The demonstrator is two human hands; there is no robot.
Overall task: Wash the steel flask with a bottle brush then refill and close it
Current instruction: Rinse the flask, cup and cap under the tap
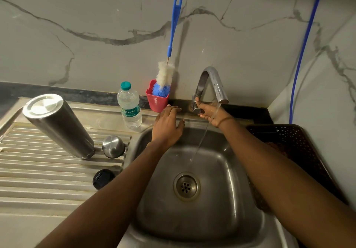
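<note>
The steel flask [57, 124] stands upside down on the ribbed drainboard at the left. Its steel cup lid [113, 146] sits beside it, and a black inner stopper [103, 178] lies nearer to me. The blue-handled bottle brush [169, 59] stands bristles-down in a red cup [157, 101] against the wall. My left hand [168, 124] rests flat, fingers straight, on the sink's back rim. My right hand [208, 111] grips the tap lever [196, 101] under the steel tap [212, 82]. A thin stream of water [200, 142] runs into the sink [227, 170].
A plastic water bottle [129, 107] with a green cap stands between the flask and the red cup. A dark perforated basket [292, 147] sits right of the sink. A blue hose [304, 45] hangs down the marble wall at the right.
</note>
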